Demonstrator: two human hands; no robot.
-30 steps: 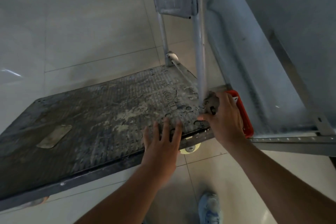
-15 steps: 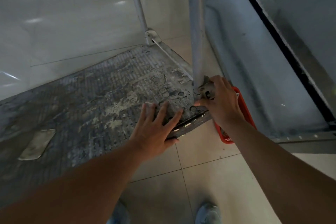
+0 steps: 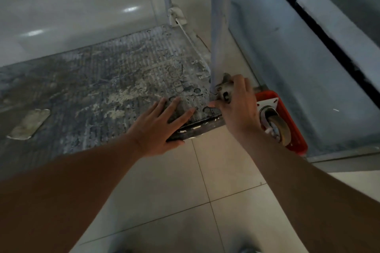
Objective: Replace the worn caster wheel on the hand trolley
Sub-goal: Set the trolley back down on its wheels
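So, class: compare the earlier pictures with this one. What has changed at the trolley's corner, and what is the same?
The left hand has spread flatter on the trolley deck, its thumb now hooked over the edge. A caster in the red tray, earlier hidden by the right arm, now shows. Unchanged: the right hand holds the bracket at the foot of the handle post.
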